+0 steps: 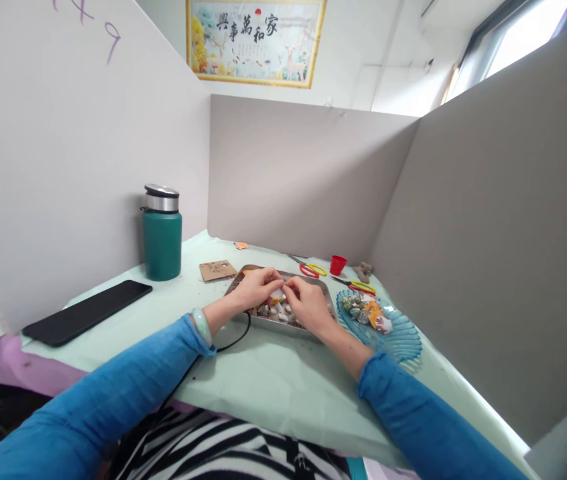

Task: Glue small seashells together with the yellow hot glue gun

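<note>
Over a metal tray (332, 301), my left hand (259, 288) and my right hand (308, 305) meet with their fingertips pinched close together. A small whitish piece (278, 293) shows at the fingertips, with a bit of yellow-orange under it. Its kind is too small to make out, and the fingers partly cover it. Inside the tray lie several small white and brownish pieces (286, 312), partly hidden by my hands. A thin black cord (243, 335) curves from beside my left wrist down to the table edge.
On the right, a blue scalloped glass plate (403, 337) holds small decorated pieces (370, 312). Behind are two pairs of scissors (310, 269) and a red cup (338, 265). At left stand a green flask (162, 243), a black phone-like slab (88, 311) and a brown card (217, 270). Grey partitions (308, 173) enclose the table.
</note>
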Tool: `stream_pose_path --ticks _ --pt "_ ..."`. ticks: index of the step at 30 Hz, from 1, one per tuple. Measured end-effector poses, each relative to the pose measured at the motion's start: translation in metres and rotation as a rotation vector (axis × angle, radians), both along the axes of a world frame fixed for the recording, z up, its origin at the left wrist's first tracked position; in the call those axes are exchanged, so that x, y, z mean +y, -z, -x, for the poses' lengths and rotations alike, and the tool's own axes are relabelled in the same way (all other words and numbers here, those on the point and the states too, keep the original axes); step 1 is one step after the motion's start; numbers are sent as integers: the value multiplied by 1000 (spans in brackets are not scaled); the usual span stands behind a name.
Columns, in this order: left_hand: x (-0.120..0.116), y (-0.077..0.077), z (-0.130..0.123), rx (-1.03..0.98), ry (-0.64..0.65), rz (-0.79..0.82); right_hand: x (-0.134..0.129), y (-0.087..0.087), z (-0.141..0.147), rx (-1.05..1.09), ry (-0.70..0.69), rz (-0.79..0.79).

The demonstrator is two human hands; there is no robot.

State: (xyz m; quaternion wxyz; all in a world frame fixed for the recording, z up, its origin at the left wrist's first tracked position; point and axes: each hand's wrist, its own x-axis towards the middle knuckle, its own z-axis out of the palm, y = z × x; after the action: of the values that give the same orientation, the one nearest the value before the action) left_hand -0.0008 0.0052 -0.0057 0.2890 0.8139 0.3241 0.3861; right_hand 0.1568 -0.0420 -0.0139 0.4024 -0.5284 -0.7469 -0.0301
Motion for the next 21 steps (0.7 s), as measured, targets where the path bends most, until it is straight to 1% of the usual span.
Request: stream_pose_path --ticks 21 --pt "0 -2 0 -45 39 57 -3 -3 1 -22 26 30"
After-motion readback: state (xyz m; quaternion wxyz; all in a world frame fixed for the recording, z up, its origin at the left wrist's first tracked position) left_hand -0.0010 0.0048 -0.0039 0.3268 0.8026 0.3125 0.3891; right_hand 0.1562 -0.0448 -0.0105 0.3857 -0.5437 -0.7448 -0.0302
